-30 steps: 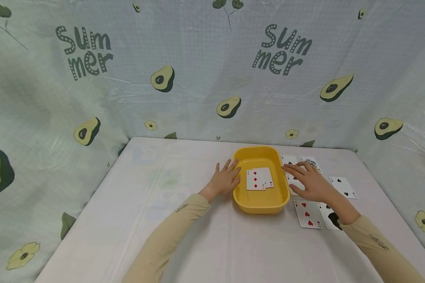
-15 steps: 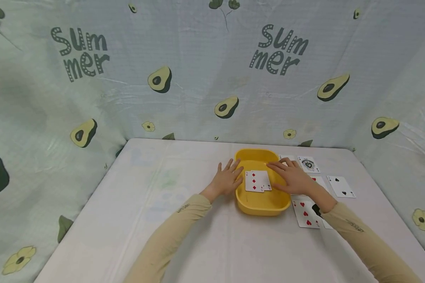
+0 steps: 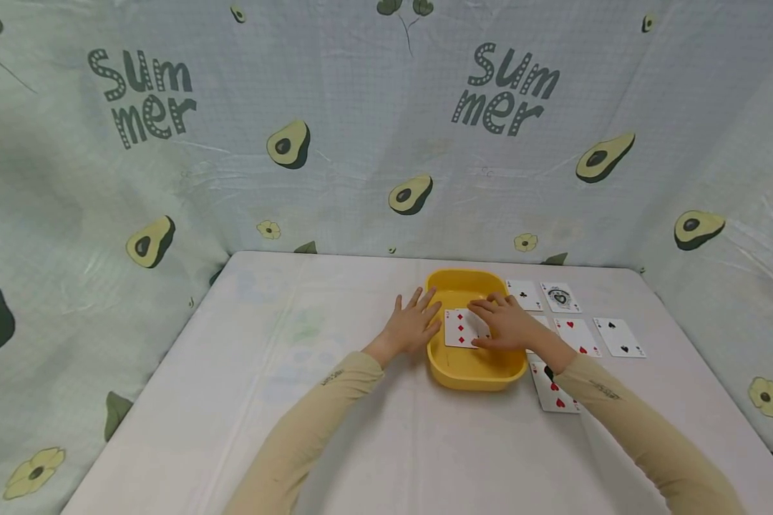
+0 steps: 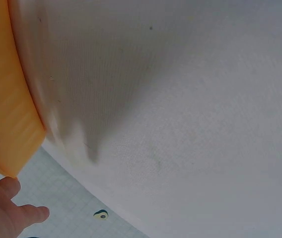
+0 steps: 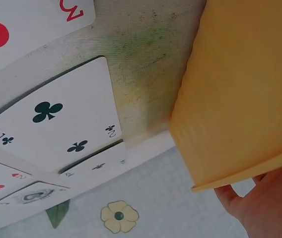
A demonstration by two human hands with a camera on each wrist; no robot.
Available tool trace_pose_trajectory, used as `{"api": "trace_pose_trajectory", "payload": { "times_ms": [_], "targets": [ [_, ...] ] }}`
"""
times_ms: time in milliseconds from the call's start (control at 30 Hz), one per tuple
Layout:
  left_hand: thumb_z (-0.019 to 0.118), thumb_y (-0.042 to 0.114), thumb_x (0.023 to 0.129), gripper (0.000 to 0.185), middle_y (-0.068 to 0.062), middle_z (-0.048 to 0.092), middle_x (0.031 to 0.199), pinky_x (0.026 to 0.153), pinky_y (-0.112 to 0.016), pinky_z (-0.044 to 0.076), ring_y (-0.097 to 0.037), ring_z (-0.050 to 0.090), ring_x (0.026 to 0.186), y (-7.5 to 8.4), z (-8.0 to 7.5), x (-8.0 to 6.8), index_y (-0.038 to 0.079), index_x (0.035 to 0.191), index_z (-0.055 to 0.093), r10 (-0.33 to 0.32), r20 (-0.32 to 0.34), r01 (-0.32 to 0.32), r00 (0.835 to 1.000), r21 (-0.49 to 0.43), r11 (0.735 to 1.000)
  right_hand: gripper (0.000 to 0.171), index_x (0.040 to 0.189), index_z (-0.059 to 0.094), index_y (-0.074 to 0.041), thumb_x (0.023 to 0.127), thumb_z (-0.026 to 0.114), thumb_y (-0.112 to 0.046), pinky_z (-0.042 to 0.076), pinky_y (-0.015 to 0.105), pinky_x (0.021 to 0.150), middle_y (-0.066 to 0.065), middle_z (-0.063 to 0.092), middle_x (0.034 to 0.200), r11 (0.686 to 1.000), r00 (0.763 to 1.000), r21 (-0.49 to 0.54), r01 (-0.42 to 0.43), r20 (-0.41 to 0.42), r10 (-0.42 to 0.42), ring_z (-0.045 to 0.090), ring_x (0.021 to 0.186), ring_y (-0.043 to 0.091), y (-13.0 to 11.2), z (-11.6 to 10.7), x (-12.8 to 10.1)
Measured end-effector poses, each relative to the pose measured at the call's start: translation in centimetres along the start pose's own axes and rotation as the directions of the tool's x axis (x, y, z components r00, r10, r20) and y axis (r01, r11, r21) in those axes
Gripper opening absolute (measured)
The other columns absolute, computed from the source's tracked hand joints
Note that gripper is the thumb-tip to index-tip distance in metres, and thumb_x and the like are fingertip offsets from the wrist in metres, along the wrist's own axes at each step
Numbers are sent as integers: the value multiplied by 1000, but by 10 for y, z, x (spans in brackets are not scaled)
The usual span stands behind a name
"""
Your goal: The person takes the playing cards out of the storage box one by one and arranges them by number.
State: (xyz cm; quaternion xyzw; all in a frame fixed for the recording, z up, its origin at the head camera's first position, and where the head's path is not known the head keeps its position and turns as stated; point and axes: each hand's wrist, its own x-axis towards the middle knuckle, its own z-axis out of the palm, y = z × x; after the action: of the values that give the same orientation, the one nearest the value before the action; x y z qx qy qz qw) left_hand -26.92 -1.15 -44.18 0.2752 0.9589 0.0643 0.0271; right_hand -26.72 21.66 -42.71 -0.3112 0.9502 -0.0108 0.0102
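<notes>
A yellow plastic tub [image 3: 454,370] stands on the table with playing cards lying in it. The three of diamonds [image 3: 460,327] shows on the left, with another card overlapping it at the right, partly hidden by my right hand. My left hand [image 3: 407,330] rests at the tub's left rim, fingers spread and straight. My right hand [image 3: 507,325] reaches over the right rim into the tub. Its fingertips and thumb are spread apart right at the cards' right part. In the right wrist view the tub's wall [image 5: 245,94] hides most of those fingers.
Face-up cards lie right of the tub: a three of hearts [image 3: 557,393], a two of hearts [image 3: 577,336], a two of spades [image 3: 620,338], an ornate ace [image 3: 560,297], a two of clubs [image 5: 76,114] and a further club card [image 3: 523,295]. A patterned cloth [image 3: 361,107] hangs behind the table.
My right hand has moved left from beyond the tub's right rim to over the cards inside. My left hand keeps its place at the left rim.
</notes>
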Motion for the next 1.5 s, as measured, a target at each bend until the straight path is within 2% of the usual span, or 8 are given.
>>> {"api": "trace_pose_trajectory", "payload": {
  "times_ms": [300, 433, 567, 800, 1133, 1500],
  "targets": [
    [28, 37, 96, 48, 0, 8, 152, 106, -57, 14, -26, 9, 140, -1, 1, 0, 17, 141, 29, 7, -10, -7, 1000, -8, 1000, 85, 136, 37, -10, 72, 59, -60, 20, 61, 101, 10, 41, 137, 998, 997, 44, -35, 71, 32, 32, 123, 32, 0, 9, 11],
    [27, 37, 96, 48, 0, 7, 152, 107, -57, 14, -25, 8, 140, -1, 1, 0, 17, 141, 29, 6, -8, -6, 1000, -16, 1000, 89, 137, 35, -9, 71, 57, -64, 19, 62, 101, 11, 41, 138, 999, 994, 30, -41, 101, 38, 32, 123, 32, 0, 14, 17],
    [27, 37, 96, 48, 0, 7, 152, 106, -57, 14, -25, 8, 140, -1, 2, 0, 17, 141, 29, 9, -12, -9, 1000, -16, 1000, 90, 136, 36, -9, 70, 56, -67, 20, 62, 100, 11, 43, 136, 999, 991, 1, -52, 122, 52, 32, 122, 32, -1, 17, 21],
    [27, 37, 96, 49, 0, 7, 152, 106, -58, 14, -26, 8, 140, -1, 2, 0, 17, 140, 30, 15, -15, -15, 1000, -7, 1000, 85, 135, 38, -9, 72, 58, -61, 21, 60, 101, 11, 48, 131, 998, 988, -22, -58, 144, 61, 33, 121, 33, -3, 16, 21],
    [29, 36, 96, 47, -1, 11, 152, 105, -58, 16, -27, 12, 139, 0, 3, -2, 16, 139, 33, 16, -30, -17, 999, -16, 1000, 84, 135, 39, -8, 71, 63, -57, 21, 62, 100, 13, 47, 129, 997, 987, 5, -74, 143, 72, 33, 122, 35, -6, 15, 22],
    [28, 36, 96, 48, -1, 10, 152, 106, -58, 15, -27, 11, 139, 0, 1, -2, 17, 140, 31, 13, -25, -13, 1000, -6, 1000, 87, 132, 41, -4, 67, 68, -54, 24, 60, 99, 14, 44, 127, 998, 996, 5, -64, 68, 64, 33, 119, 33, -8, 15, 20]
  ]
}}
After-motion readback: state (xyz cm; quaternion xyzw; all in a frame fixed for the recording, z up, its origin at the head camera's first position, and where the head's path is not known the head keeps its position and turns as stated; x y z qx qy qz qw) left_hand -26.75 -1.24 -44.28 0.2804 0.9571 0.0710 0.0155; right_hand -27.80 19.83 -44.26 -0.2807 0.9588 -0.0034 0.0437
